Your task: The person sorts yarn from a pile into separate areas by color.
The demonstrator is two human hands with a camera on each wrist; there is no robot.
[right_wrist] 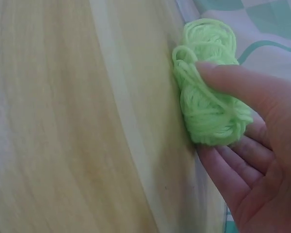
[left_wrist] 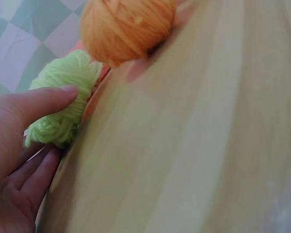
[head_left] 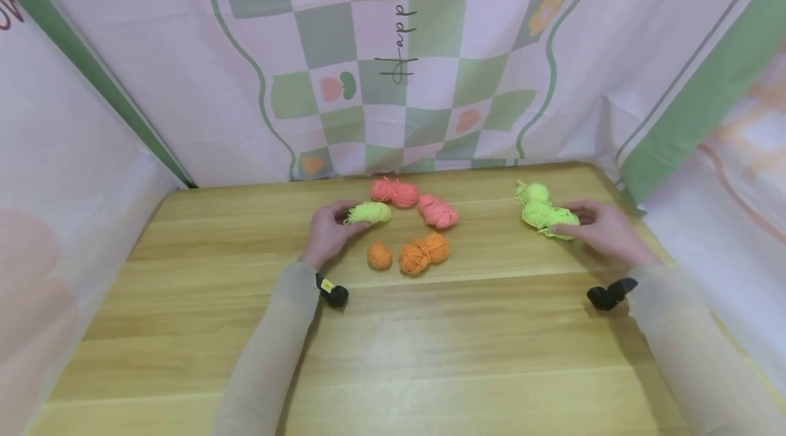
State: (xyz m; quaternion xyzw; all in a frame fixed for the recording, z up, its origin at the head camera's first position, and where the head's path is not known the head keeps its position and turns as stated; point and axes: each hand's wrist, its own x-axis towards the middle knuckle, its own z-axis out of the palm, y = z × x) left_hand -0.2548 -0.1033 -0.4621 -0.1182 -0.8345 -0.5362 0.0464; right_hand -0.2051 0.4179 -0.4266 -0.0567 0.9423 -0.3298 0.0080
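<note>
Now gripping yarn with both hands at once, by the look of it. Pinching a small green yarn bundle (head_left: 370, 212) with the left hand (head_left: 328, 235), just behind the little orange ball (head_left: 379, 256) and a bit to its left. From the left wrist, showing the thumb (left_wrist: 48, 99) pressed on top of that bundle (left_wrist: 63, 104) and the other fingers (left_wrist: 36, 179) curled under it, with the orange ball (left_wrist: 126, 26) close by. Sitting low on the wooden table (head_left: 430, 354), not up in the air.

Far to the right of the little orange ball, holding a green yarn pile (head_left: 548, 216) with the right hand (head_left: 604, 231). From the right wrist, showing the thumb (right_wrist: 233, 80) lying across the pile (right_wrist: 208, 107) and the fingers (right_wrist: 233, 165) tucked along its side. Also resting on the wood.

Just right of the little orange ball, a bigger orange bundle (head_left: 424, 253). Behind the ball, two pink bundles (head_left: 395, 192) (head_left: 438, 211).

Probably the grab step, with nothing lifted yet. For the next move, maybe a firm but soft squeeze, since yarn squashes and loose loops can slip out. Watch the strands hanging off the pile on the right. Lift slowly, and keep clear of the orange ball so close to the left fingers.
</note>
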